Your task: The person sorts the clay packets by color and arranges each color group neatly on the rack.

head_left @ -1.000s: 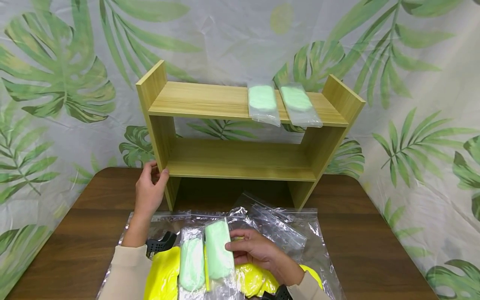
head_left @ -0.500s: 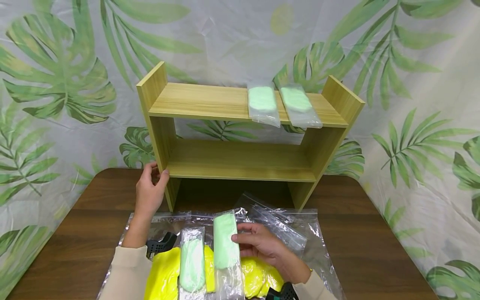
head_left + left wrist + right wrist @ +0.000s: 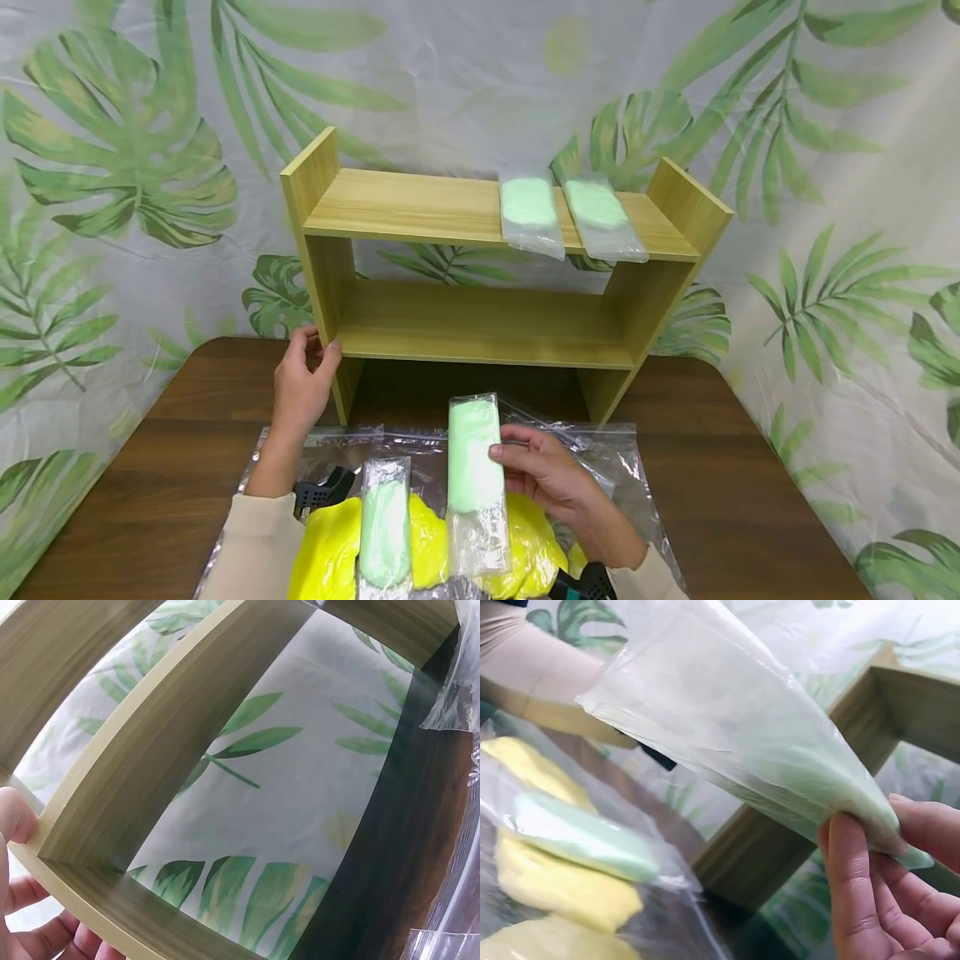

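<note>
My right hand (image 3: 551,471) pinches the edge of a clear plastic packet (image 3: 477,467) holding a soft, pale green, clay-like slab. The packet is raised over the yellow lumps, its loose bottom end hanging down. My left hand (image 3: 303,375) grips the left side panel of a two-tier wooden shelf (image 3: 480,321), thumb on the front edge and fingers round the outside, as the left wrist view shows too. Another pale green packet (image 3: 386,533) lies in front, on top of yellow clay-like lumps (image 3: 326,550). Two more green packets (image 3: 528,204) lie on the shelf's top board, their ends overhanging its front edge.
A large clear zip bag (image 3: 622,483) lies under the yellow lumps on the dark wooden table (image 3: 150,467). Behind the shelf hangs a leaf-patterned cloth (image 3: 450,75). Upright side panels (image 3: 686,208) rise above the top board at both ends.
My right hand has lifted the green packet up and to the right, away from the other green packet. My left hand keeps its grip on the shelf.
</note>
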The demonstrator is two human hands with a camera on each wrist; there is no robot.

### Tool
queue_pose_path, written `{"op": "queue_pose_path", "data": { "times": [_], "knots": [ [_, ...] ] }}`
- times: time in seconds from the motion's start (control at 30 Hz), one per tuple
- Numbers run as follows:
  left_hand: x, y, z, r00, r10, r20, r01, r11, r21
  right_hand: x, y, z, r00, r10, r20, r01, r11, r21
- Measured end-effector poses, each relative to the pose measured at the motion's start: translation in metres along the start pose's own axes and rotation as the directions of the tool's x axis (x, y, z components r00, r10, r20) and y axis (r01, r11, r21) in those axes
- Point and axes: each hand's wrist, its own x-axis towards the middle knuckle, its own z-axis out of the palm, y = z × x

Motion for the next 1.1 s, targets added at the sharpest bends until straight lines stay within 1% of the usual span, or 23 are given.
{"op": "queue_pose_path", "data": {
  "times": [0.17,0.33,0.47,0.57,0.67,0.83,0.97,1.1],
  "knots": [
    [-0.001,0.0,0.002,1.0,-0.015,0.008,0.015,1.0,-0.001,-0.007,-0.011,-0.004,0.998,-0.05,0.034,0.05,0.999,0.0],
    [-0.002,-0.001,0.004,1.0,-0.016,0.014,0.017,1.0,-0.013,-0.015,-0.027,-0.007,0.994,-0.097,0.055,0.098,0.995,-0.028],
    [-0.001,-0.001,0.003,1.0,-0.01,0.005,0.01,1.0,-0.021,-0.02,-0.041,-0.008,0.993,-0.105,0.048,0.109,0.991,-0.08],
    [0.0,0.0,0.001,1.0,-0.006,0.011,0.006,1.0,-0.02,-0.021,-0.05,-0.008,0.994,-0.1,0.037,0.104,0.989,-0.108],
    [0.0,0.001,-0.001,1.0,-0.009,0.018,0.009,1.0,-0.016,-0.022,-0.058,-0.007,0.993,-0.105,0.052,0.112,0.984,-0.137],
    [0.001,0.002,-0.001,1.0,-0.01,0.009,0.01,1.0,-0.01,-0.023,-0.072,-0.003,0.99,-0.113,0.088,0.127,0.975,-0.181],
    [0.0,0.001,-0.001,1.0,-0.012,0.007,0.012,1.0,-0.008,-0.024,-0.084,0.002,0.987,-0.12,0.105,0.138,0.973,-0.184],
    [0.0,0.0,-0.001,1.0,-0.014,0.007,0.014,1.0,-0.008,-0.026,-0.097,0.008,0.988,-0.123,0.09,0.138,0.973,-0.183]
  ]
}}
